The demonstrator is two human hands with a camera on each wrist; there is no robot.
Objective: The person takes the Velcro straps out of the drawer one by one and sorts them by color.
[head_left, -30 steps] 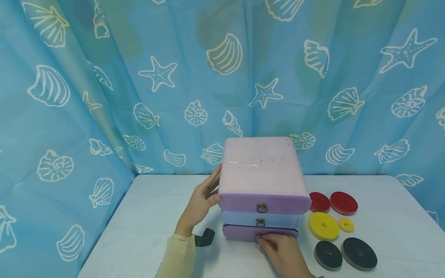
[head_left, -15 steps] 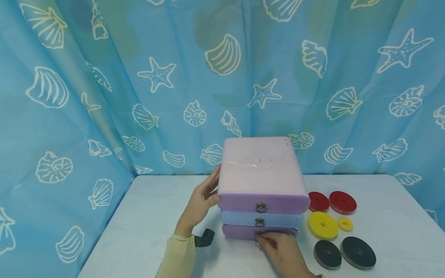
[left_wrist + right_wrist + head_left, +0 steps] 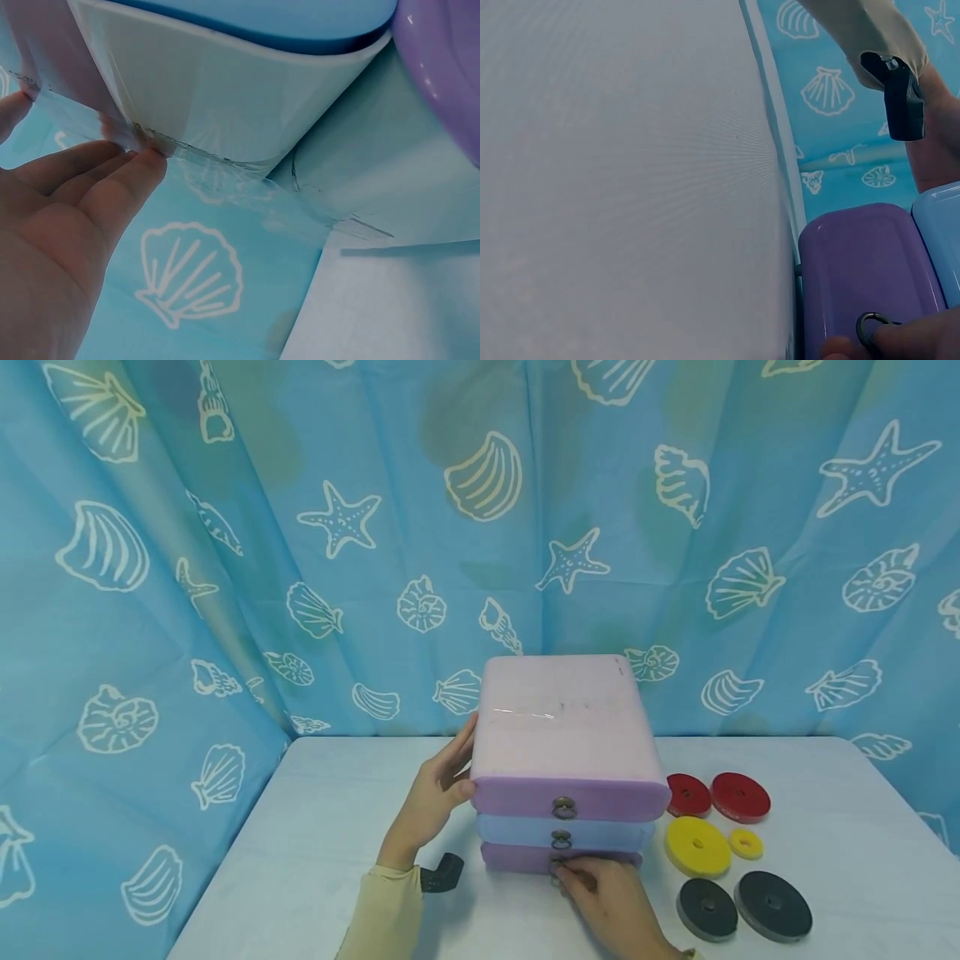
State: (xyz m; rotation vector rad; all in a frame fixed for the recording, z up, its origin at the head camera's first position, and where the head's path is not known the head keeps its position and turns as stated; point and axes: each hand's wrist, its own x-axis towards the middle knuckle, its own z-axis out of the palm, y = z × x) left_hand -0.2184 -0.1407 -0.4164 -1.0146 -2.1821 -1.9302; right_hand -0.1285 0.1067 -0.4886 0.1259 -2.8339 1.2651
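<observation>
A small three-drawer cabinet (image 3: 566, 718) stands on the table, pale pink on top. Its top drawer (image 3: 517, 799) is purple, the middle drawer (image 3: 517, 832) light blue, and the bottom drawer (image 3: 513, 858) purple; each front has a metal ring pull (image 3: 564, 808). My left hand (image 3: 423, 802) rests along the cabinet's left side, thumb at the front corner. In the left wrist view its outstretched fingertips (image 3: 154, 161) touch the side by some clear tape. With thumb and finger my right hand (image 3: 611, 902) pinches the bottom drawer's ring (image 3: 870, 330), partly covering that front.
Right of the cabinet lie two red discs (image 3: 741, 797), a large yellow disc (image 3: 697, 852), a small yellow ring (image 3: 746, 843) and two black discs (image 3: 774, 906). A dark wrist camera (image 3: 442, 872) juts from the left sleeve. A blue shell-patterned curtain (image 3: 420, 527) hangs behind the table.
The bottom drawer has moved slightly inward, and the dark gap along its top edge has gone. My right hand has kept its pinch on the ring; my left hand has stayed in place.
</observation>
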